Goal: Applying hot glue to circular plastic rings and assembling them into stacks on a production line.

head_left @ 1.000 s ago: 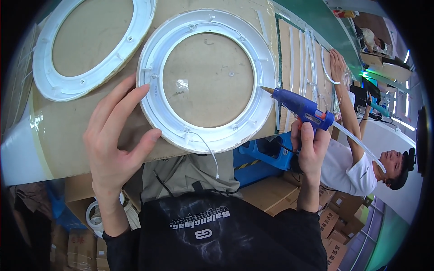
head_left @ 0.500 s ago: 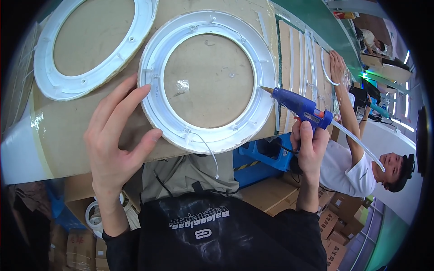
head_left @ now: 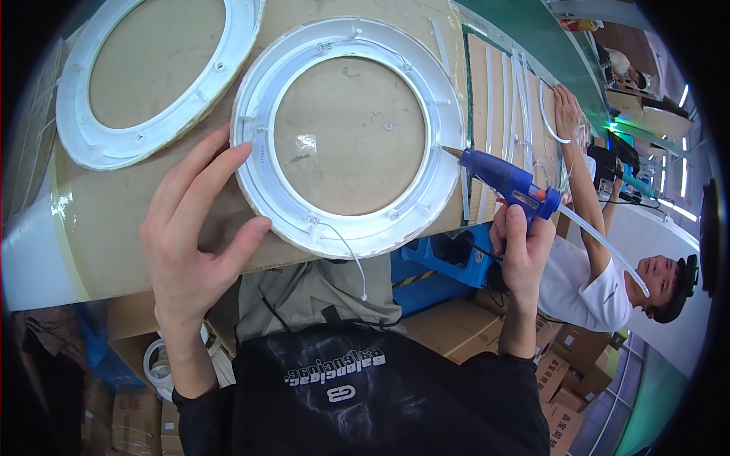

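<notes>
A white ring-shaped housing (head_left: 365, 237) lies on the cardboard-covered table in front of me, with clear strips inside its channel and a thin white wire (head_left: 351, 254) hanging over its near edge. My left hand (head_left: 190, 220) is at its left side, fingers and thumb spread, the fingertips resting on the outer rim. In my closed right hand (head_left: 523, 235) is a blue hot glue gun (head_left: 498, 175). Its nozzle points left at the ring's right side, close to the inner channel; whether it touches cannot be made out. A clear glue stick (head_left: 608, 247) sticks out of the gun's back.
A second white ring (head_left: 141, 144) lies at the far left. Several clear strips (head_left: 508, 106) rest on cardboard at the right, where a co-worker's hand (head_left: 566, 110) reaches in. A blue stool (head_left: 456, 262) stands below the table edge, near cardboard boxes (head_left: 449, 327).
The glue gun has shifted very slightly to the right. My left hand and the ring have moved a hair to the left; otherwise things stand as before.
</notes>
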Demonstrator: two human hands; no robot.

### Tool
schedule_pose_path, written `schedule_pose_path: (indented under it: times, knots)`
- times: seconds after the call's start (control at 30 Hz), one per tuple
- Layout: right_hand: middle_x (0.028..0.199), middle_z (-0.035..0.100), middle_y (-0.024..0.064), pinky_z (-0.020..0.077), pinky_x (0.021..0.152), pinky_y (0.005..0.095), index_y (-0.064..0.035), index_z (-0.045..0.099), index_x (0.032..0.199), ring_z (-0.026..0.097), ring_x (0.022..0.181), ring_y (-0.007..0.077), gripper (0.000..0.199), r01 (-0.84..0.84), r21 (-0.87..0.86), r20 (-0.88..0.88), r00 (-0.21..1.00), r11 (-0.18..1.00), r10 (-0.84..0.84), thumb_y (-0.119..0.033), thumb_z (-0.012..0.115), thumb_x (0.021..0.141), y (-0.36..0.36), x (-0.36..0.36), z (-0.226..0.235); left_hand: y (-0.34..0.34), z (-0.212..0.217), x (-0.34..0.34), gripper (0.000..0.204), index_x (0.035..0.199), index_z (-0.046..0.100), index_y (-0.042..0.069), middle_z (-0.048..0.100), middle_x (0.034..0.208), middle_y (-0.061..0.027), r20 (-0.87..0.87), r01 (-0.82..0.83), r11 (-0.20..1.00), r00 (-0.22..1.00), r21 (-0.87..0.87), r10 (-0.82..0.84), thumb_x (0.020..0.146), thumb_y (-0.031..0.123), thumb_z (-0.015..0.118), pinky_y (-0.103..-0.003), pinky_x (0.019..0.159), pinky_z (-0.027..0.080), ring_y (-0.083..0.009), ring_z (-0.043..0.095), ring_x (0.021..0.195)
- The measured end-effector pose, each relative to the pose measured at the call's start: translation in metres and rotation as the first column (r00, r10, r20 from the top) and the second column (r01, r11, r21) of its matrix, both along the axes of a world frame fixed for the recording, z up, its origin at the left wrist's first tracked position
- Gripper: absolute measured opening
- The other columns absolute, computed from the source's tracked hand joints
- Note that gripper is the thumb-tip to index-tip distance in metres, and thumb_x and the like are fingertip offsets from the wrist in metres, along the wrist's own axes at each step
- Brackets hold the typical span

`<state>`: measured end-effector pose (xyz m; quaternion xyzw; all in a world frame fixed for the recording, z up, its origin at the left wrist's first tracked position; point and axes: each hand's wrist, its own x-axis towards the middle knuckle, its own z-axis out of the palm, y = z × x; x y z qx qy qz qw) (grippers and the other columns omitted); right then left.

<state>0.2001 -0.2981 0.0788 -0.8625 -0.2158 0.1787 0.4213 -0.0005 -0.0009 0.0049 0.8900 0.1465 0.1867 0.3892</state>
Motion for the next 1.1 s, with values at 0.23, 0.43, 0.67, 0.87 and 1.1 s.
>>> schedule_pose_path:
  times: [0.23, 0.43, 0.67, 0.87, 1.1]
  knots:
    - [0.066, 0.046, -0.0004, 0.0321, 0.045, 0.0206, 0.0022, 0.053, 0.104, 0.041, 0.051, 0.005, 0.024, 0.004, -0.022, 0.005, 1.0, 1.0, -0.004, -0.021, 0.049, 0.104, 0.0, -0.001, 0.002, -0.001, 0.0, 0.0, 0.058, 0.128, 0.062, 0.003, 0.058, 0.135, -0.0189, 0.002, -0.008, 1.0, 1.0, 0.003, 0.008, 0.08, 0.032, 0.077, -0.042, 0.103, 0.045, -0.0339, 0.057, 0.124]
    - [0.08, 0.061, 0.0068, 0.0364, 0.047, 0.0199, 0.0035, 0.056, 0.109, 0.046, 0.053, 0.0058, 0.027, -0.049, -0.111, 0.012, 0.999, 0.993, 0.051, -0.022, 0.05, 0.104, 0.006, -0.001, 0.011, -0.001, 0.0, 0.0, 0.058, 0.127, 0.063, 0.003, 0.058, 0.135, -0.0187, 0.0, -0.01, 1.0, 1.0, 0.012, 0.01, 0.079, 0.032, 0.078, -0.042, 0.103, 0.045, -0.0337, 0.057, 0.123]
    - [0.093, 0.067, 0.0126, 0.0384, 0.048, 0.0185, 0.0048, 0.057, 0.111, 0.05, 0.054, 0.0058, 0.03, -0.013, -0.068, 0.106, 0.994, 0.998, 0.02, -0.023, 0.049, 0.104, 0.015, -0.003, 0.022, -0.001, 0.002, 0.003, 0.058, 0.127, 0.063, 0.003, 0.058, 0.135, -0.0185, -0.004, -0.015, 1.0, 1.0, -0.008, 0.015, 0.079, 0.03, 0.078, -0.042, 0.103, 0.045, -0.034, 0.057, 0.124]
    - [0.085, 0.063, 0.0092, 0.0319, 0.04, 0.0184, 0.0042, 0.056, 0.109, 0.046, 0.048, 0.0049, 0.032, -0.095, 0.051, -0.044, 0.994, 0.994, 0.097, -0.026, 0.044, 0.106, 0.026, 0.037, 0.008, 0.0, 0.006, -0.001, 0.058, 0.127, 0.063, 0.002, 0.059, 0.134, -0.0189, -0.011, -0.029, 0.999, 1.0, -0.021, 0.029, 0.077, 0.027, 0.078, -0.043, 0.103, 0.045, -0.0347, 0.057, 0.123]
    - [0.083, 0.062, 0.0083, 0.0337, 0.039, 0.0196, 0.0031, 0.056, 0.104, 0.046, 0.047, 0.0061, 0.033, -0.138, 0.068, -0.094, 0.985, 0.988, 0.144, -0.027, 0.044, 0.106, 0.051, 0.052, -0.006, -0.003, 0.002, 0.005, 0.059, 0.122, 0.067, 0.008, 0.062, 0.129, -0.0146, 0.054, -0.056, 0.998, 0.997, 0.002, 0.056, 0.065, 0.018, 0.083, -0.04, 0.091, 0.052, -0.0326, 0.063, 0.111]
